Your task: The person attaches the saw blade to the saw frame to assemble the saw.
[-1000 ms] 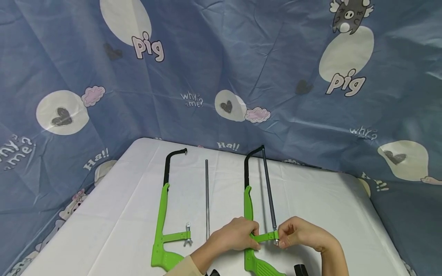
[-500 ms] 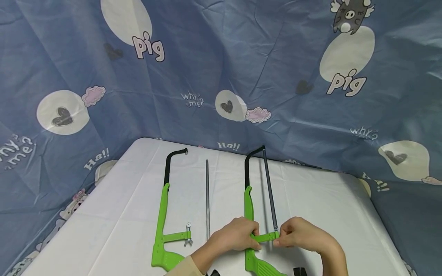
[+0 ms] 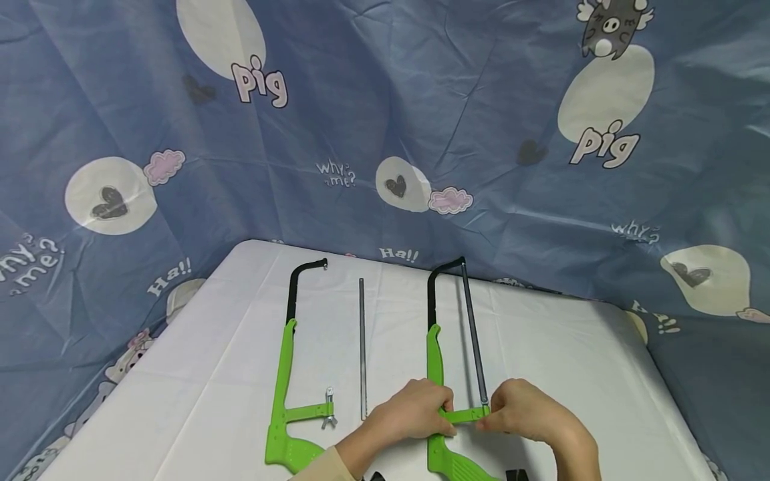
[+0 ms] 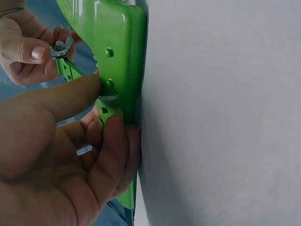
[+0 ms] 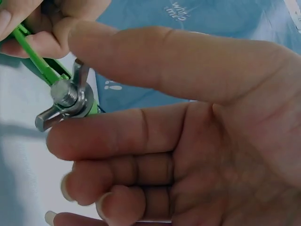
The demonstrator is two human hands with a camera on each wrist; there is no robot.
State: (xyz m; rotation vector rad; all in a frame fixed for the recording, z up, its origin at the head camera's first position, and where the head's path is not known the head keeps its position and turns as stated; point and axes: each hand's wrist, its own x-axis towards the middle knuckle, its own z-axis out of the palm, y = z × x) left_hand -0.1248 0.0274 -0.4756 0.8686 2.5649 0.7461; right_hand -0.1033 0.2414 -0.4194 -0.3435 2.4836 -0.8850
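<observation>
My left hand (image 3: 412,415) grips the right hacksaw (image 3: 434,347), which lies lengthwise away from me on the white table (image 3: 571,354); my right hand (image 3: 529,415) pinches its wing nut (image 5: 66,101). Two green saws in all: the second (image 3: 283,374) lies left, with a loose blade (image 3: 362,347) between them

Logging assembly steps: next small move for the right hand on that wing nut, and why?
Probably another turn of the wing nut: right hand pinches it at the blade end, left hand steadies the green frame, and bolt thread shows past the nut.
</observation>
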